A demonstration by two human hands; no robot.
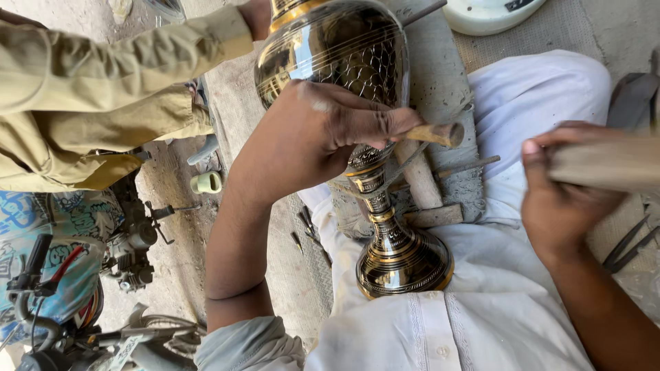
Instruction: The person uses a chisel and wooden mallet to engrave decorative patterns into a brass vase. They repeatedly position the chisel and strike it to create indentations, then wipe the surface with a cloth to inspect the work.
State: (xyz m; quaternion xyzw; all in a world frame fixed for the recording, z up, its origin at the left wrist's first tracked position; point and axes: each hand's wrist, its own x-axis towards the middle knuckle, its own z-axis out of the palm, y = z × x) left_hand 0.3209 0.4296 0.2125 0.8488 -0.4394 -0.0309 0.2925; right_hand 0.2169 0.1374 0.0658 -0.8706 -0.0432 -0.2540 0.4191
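At the far left a motorcycle (82,302) stood on the dusty ground, its handlebar and engine in view, and above it a co-worker's khaki sleeve (103,62) reached across toward the top of the picture. A small pale green cup (206,183) lay on the ground just beside the motorcycle.

The person's left hand (323,130) was closed in a fist around a wooden-handled chisel (433,134), the handle's blunt end sticking out to the right of the knuckles. The fist pressed against the lower belly of a large engraved brass vase (344,55), dark with gold bands and a scale-like pattern. The vase lay tilted across the person's lap, its neck and flared foot (402,261) pointing down toward the white garment (481,316) and resting on it, its wide body lying on a worn grey padded block (440,75) farther away.

A few thin metal tools (306,230) lay on the mat left of the foot, and a wooden-handled one (430,185) rested against the block just right of the vase's stem.

To the right, the right hand (560,196) was wrapped around a blurred wooden mallet (612,165), held well apart from the chisel's end. More dark metal tools (629,244) lay at the right edge. A white rounded object (488,14) sat at the top.
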